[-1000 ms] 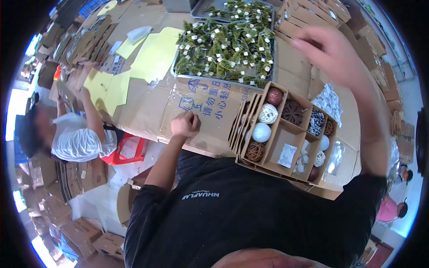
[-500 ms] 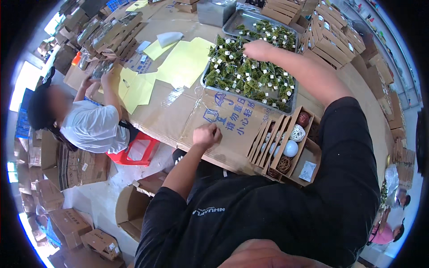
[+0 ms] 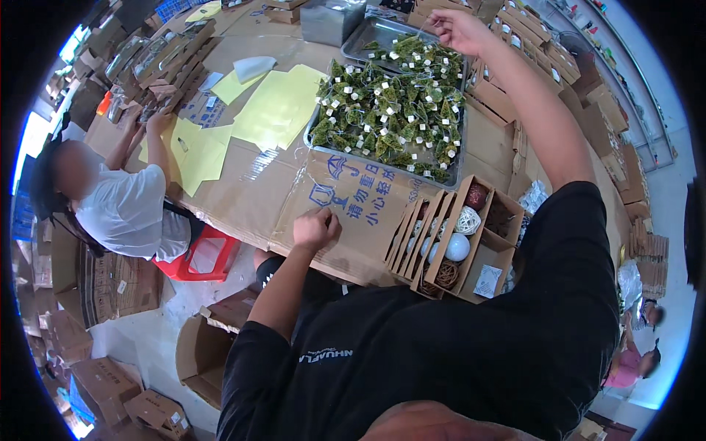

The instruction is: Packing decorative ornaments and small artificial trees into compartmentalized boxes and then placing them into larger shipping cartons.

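Near the table's front edge rests my left hand (image 3: pixel 318 229), its fingers curled into a loose fist; whatever lies inside is hidden. My right hand (image 3: pixel 457 31) is raised at the far end of the metal trays, thumb and fingertips pinched together. What they pinch is too small to make out. Below it, small green tree ornaments (image 3: pixel 382 110) with white cube bases and thin loops crowd the near tray (image 3: pixel 312 132). More of them lie in the far tray (image 3: pixel 353 45), which is partly bare.
A divided cardboard box (image 3: pixel 491 253) holding decorative balls (image 3: pixel 457 247) stands at the front right. Yellow sheets (image 3: pixel 276 106) lie to the left. Another person (image 3: pixel 121 202) works at the left edge. Cartons (image 3: pixel 544 51) are stacked at the far right, beside a metal bin (image 3: pixel 331 22).
My right hand has lifted off the ornaments in the near tray and moved away and right, over the far tray. My left hand stays in its loose fist. The whole view has shifted slightly.
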Tool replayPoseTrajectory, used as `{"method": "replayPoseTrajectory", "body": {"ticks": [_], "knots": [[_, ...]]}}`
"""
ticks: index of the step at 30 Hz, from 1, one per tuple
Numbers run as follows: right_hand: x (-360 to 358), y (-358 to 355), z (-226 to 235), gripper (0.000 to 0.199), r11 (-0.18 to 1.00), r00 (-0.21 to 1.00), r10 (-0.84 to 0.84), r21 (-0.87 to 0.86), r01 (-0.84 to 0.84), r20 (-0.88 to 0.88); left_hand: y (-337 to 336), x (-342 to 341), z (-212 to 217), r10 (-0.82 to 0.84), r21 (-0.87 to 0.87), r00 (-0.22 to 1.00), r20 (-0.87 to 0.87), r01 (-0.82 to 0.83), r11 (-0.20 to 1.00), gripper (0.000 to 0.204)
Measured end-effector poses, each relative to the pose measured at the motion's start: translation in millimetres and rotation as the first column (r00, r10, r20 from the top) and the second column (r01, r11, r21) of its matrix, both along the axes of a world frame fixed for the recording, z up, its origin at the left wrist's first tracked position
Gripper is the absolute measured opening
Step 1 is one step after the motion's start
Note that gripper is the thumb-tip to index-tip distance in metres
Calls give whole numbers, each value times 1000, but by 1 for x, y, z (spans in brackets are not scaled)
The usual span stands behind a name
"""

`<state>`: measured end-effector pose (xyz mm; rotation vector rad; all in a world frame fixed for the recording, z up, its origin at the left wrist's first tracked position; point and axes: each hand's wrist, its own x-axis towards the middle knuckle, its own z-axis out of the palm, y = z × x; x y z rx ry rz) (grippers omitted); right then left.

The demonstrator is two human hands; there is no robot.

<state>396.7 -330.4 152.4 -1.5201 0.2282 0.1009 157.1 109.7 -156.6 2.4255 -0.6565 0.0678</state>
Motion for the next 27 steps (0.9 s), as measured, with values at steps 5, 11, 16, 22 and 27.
{"method": "replayPoseTrajectory", "body": {"ticks": [5, 11, 16, 22, 27], "knots": [[-14, 13, -34, 34, 951, 951, -258, -130, 281, 169, 6, -2, -2, 11, 28, 1000, 25, -12, 1000, 24], [-45, 24, -110, 34, 152, 897, 416, -984, 92, 148, 5, -2, -2, -2, 33, 997, 73, 0, 999, 23], [-52, 26, -172, 20, 49, 904, 401, -982, -185, -150, 8, -3, -2, -5, -3, 997, 72, 5, 1000, 23], [-50, 30, -181, 19, -37, 892, 388, -971, -236, -231, 5, -4, -2, -5, 2, 997, 77, 5, 1000, 23], [-46, 38, -142, 25, 565, 967, 138, -785, -253, -212, 6, -5, -2, 20, 36, 999, 50, -22, 999, 22]]}}
